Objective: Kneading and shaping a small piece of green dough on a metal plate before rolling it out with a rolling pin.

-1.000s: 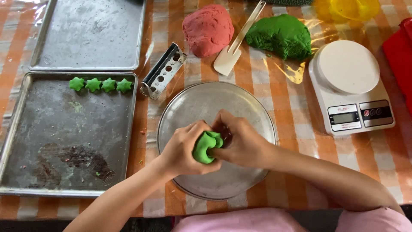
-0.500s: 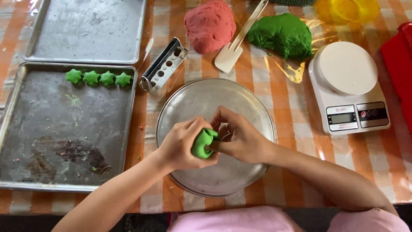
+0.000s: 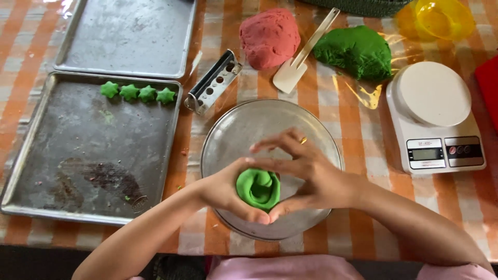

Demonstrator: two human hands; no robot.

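A small lump of green dough [image 3: 258, 187] is held between both hands above a round metal plate [image 3: 236, 129]. My left hand [image 3: 224, 189] cups it from the left, thumb curled under it. My right hand [image 3: 306, 173] presses it from the right, fingers spread over the top, a ring on one finger. Both hands touch at the fingertips below the lump.
A worn baking tray [image 3: 78, 161] at left carries several green dough stars [image 3: 137, 93]. A second empty tray [image 3: 127, 36] lies behind it. A metal cutter [image 3: 213, 81], red dough ball [image 3: 268, 37], white spatula [image 3: 303, 52], large green dough [image 3: 355, 51], white kitchen scale [image 3: 433, 116] and yellow bowl [image 3: 441, 18] stand farther back.
The right hand's fingers have opened and spread over the green lump, which now shows more fully between the hands. The view has shifted slightly.
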